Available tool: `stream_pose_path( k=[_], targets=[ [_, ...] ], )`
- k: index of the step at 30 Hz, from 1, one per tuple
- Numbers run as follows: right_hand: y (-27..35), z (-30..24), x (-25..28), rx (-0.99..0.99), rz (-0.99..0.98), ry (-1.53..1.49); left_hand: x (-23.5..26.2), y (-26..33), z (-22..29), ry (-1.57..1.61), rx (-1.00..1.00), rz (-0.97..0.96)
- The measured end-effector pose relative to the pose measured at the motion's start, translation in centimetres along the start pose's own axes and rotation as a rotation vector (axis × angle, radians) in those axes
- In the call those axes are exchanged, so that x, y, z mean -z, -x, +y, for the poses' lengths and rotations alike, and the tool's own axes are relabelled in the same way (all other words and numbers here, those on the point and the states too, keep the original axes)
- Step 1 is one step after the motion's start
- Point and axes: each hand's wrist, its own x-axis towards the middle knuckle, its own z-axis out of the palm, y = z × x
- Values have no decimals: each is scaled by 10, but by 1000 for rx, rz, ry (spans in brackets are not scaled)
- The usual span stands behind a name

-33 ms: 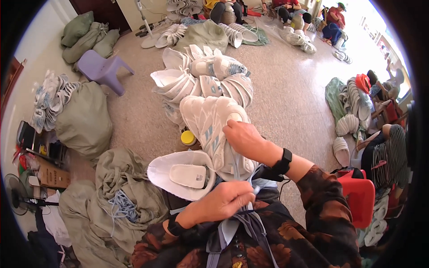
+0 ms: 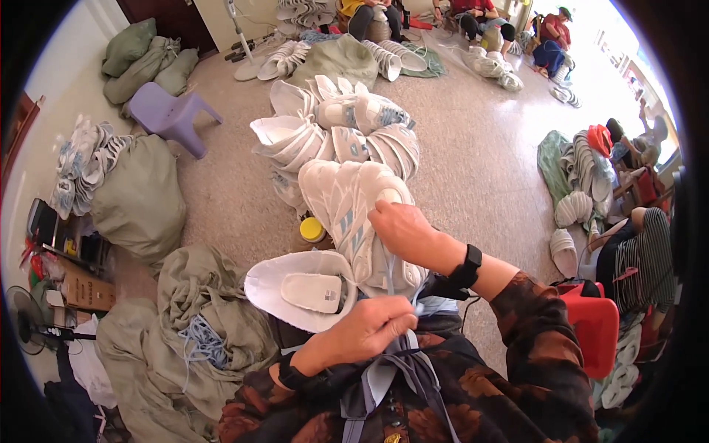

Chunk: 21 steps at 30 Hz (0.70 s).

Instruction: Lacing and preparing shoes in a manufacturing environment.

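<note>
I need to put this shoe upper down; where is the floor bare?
Bare floor lies right of the heap of white uppers, toward the green sack with stacked soles, and between the purple stool and that heap. Crowded: the lap and grey-green sacks at left.

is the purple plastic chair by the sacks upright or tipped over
Upright. The purple plastic chair stands on its legs on the floor with its seat facing up, beside the green sacks.

Both forearms came in from 6 o'clock, sleeves dark with rust-brown floral print. Left hand (image 2: pixel 367 330) was bare, black band at its wrist. Right hand (image 2: pixel 405 230) was bare too, black watch-style band strapped at its wrist, toward 3 o'clock.
</note>
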Motion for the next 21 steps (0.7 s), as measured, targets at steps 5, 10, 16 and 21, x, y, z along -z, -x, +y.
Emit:
stream_pose_path(
  k=[5, 10, 16, 21],
  targets=[
    [-19, 3, 5, 66, -213, 66, 12, 11, -40, -496, -131, 214],
    [-30, -11, 2, -2, -368, 150, 7, 12, -61, -653, -218, 298],
    [-36, 37, 17, 48, -471, -446, 10, 2, -85, -414, -104, 345],
    [-24, 36, 28, -260, -312, -775, 15, 3, -90, -378, -90, 331]
  ],
)
